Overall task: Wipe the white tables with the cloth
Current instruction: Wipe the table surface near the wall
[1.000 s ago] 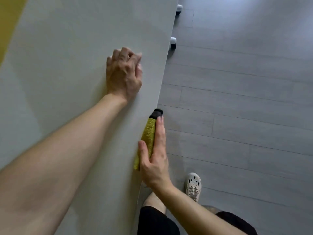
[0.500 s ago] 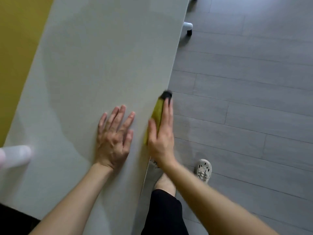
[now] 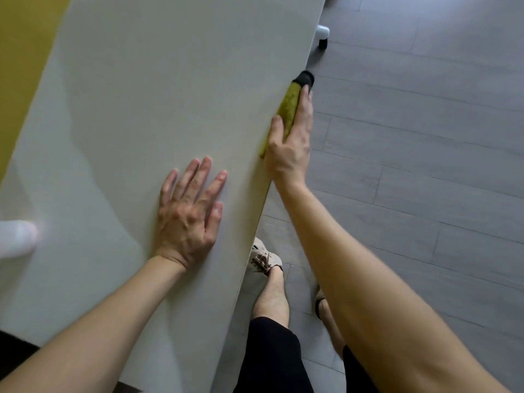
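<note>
The person is holding the yellow-green cloth point(image 3: 289, 110) folded over the long right edge of the white bench point(image 3: 141, 95), its dark end point(image 3: 305, 78) poking out past the fingertips. The right hand point(image 3: 289, 148) is clamping the cloth against that edge, with the thumb lying on the bench top and the fingers stretched along the outer side, so the cloth is sitting between thumb and fingers. The left hand point(image 3: 188, 214) is lying flat on the bench top with its fingers straight and spread, holding nothing, set behind the right hand and apart from the cloth. Beyond the cloth, a white leg with a black caster point(image 3: 322, 35) is showing under the bench edge, over the grey plank floor point(image 3: 425, 137). A pale shoe point(image 3: 263, 258) is standing just beside the bench edge. Compared with a second ago, the left hand is no longer curled into a fist ahead of the cloth; it is now lying open and trailing behind it. The right hand is keeping the same grip, and the cloth is sitting farther along the edge, nearer the caster.
</note>
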Available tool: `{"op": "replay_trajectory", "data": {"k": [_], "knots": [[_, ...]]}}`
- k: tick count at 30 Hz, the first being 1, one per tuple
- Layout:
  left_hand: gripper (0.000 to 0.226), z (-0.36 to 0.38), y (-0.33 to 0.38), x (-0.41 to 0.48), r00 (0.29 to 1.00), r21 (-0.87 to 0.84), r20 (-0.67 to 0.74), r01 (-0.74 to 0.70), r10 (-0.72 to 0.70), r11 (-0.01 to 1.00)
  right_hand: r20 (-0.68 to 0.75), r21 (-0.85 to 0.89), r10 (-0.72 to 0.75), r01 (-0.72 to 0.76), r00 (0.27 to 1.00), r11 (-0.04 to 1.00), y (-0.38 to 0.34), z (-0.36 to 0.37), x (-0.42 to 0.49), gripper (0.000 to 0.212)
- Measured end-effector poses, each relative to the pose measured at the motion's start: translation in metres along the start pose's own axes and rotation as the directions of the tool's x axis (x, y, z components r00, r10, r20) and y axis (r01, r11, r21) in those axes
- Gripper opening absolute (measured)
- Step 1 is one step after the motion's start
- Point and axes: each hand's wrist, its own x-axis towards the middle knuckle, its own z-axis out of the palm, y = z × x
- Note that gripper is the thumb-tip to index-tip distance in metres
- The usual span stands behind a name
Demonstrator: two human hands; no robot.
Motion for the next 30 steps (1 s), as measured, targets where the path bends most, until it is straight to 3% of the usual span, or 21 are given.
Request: {"op": "replay_trajectory", "data": {"k": [2, 6, 9, 14, 16, 20, 25, 27, 30], "knots": [[0.056, 0.0, 0.0, 0.0, 1.0, 0.005, 0.003, -0.002, 0.002, 1.0, 0.01, 0.013, -0.018, 0.018, 1.0, 1.0, 0.005, 0.0, -0.074, 0.074], [0.056, -0.002, -0.001, 0.0, 1.0, 0.02, 0.016, -0.004, 0.004, 1.0, 0.165, -0.055, -0.04, 0.05, 0.985, 0.997, 0.009, -0.02, -0.192, 0.076], [0.057, -0.002, -0.001, 0.002, 1.0, 0.024, 0.02, -0.007, 0.006, 1.0, 0.186, -0.052, -0.047, 0.058, 0.981, 0.997, 0.008, -0.015, -0.156, 0.081], [0.057, -0.003, -0.001, 0.003, 1.0, 0.018, 0.017, -0.006, 0.006, 1.0, 0.135, -0.037, -0.043, 0.048, 0.99, 0.998, 0.004, -0.01, 0.0, 0.081], [0.057, -0.003, -0.001, 0.002, 1.0, 0.016, 0.013, -0.005, 0.005, 1.0, 0.15, -0.021, -0.039, 0.043, 0.988, 0.999, 0.007, -0.011, 0.023, 0.081], [0.057, -0.002, -0.003, 0.002, 1.0, 0.021, 0.022, -0.006, 0.006, 1.0, 0.055, 0.028, -0.026, 0.025, 0.998, 0.999, 0.012, -0.004, -0.07, 0.078], [0.058, 0.001, -0.002, 0.0, 1.0, 0.018, 0.009, -0.014, 0.014, 1.0, 0.202, -0.001, 0.015, -0.015, 0.979, 1.0, 0.015, -0.024, -0.27, 0.083], [0.058, 0.002, -0.002, -0.001, 1.0, 0.023, 0.012, -0.011, 0.01, 1.0, 0.23, -0.015, 0.005, -0.002, 0.973, 1.0, 0.017, -0.027, -0.266, 0.083], [0.058, 0.003, -0.003, -0.002, 1.0, 0.037, 0.007, -0.019, 0.018, 0.999, 0.161, -0.003, -0.018, 0.019, 0.987, 1.0, 0.017, -0.016, -0.193, 0.082]]}}
